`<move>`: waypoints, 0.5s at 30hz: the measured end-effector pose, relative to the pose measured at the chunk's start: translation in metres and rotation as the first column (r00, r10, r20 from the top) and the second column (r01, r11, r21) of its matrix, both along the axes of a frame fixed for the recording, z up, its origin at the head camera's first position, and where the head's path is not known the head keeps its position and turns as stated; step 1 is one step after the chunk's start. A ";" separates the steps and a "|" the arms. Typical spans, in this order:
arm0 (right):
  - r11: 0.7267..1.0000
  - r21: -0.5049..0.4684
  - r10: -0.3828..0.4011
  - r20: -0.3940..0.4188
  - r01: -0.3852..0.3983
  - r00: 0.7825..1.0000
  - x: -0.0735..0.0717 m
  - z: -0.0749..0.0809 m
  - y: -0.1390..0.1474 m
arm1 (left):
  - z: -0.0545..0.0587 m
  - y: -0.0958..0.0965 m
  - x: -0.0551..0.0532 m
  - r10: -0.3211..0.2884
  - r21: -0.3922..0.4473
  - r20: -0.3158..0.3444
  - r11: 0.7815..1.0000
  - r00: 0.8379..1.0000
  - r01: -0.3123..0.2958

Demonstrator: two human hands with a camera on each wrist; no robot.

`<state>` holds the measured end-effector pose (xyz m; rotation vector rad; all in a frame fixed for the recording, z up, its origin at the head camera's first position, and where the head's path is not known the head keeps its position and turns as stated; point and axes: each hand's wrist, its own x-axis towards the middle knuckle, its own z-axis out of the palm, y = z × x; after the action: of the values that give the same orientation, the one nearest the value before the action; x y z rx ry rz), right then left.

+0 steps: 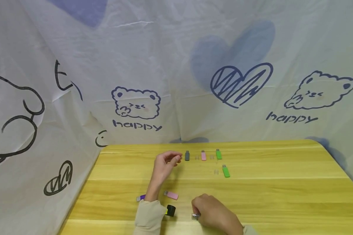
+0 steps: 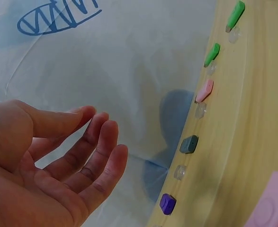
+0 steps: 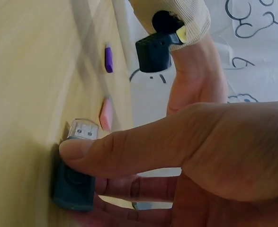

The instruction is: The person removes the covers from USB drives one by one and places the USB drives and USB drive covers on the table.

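Observation:
My right hand pinches a dark grey USB stick low over the near part of the table, thumb on its flat side. The stick's metal plug points out past the thumb. Up near the far row, my left hand hovers with loosely bent fingers and nothing in them. Just right of it stands another dark grey USB stick, followed by a pink one and a green one. A purple USB stick, also in that row, is hidden behind the left hand in the head view.
Small clear plastic pieces lie between the sticks. A second green stick lies nearer. A pink stick and a purple stick lie by the left forearm, which wears a black camera. Printed cloth hangs behind the table.

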<state>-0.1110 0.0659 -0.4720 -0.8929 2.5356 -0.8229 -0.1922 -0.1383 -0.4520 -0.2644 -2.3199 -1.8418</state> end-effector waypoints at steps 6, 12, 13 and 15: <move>0.994 -0.105 -0.015 -0.035 0.011 0.999 -0.020 0.010 0.011 | 0.004 0.004 0.000 -0.004 -0.010 0.004 1.000 1.000 0.005; 0.977 -0.196 -0.105 -0.078 0.088 0.991 -0.043 0.031 0.025 | -0.005 -0.001 -0.007 -0.019 -0.016 0.000 1.000 1.000 0.019; 0.971 -0.216 -0.126 -0.089 0.104 0.988 -0.046 0.034 0.027 | -0.005 -0.001 -0.007 -0.026 -0.017 0.001 1.000 1.000 0.026; 0.956 -0.261 -0.167 -0.109 0.134 0.980 -0.052 0.041 0.029 | -0.003 -0.001 -0.007 -0.043 -0.010 -0.005 0.999 0.999 0.043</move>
<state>-0.1633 0.0950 -0.4312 -0.8602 2.6795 -1.1940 -0.1991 -0.1393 -0.4553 -0.3232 -2.3384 -1.8473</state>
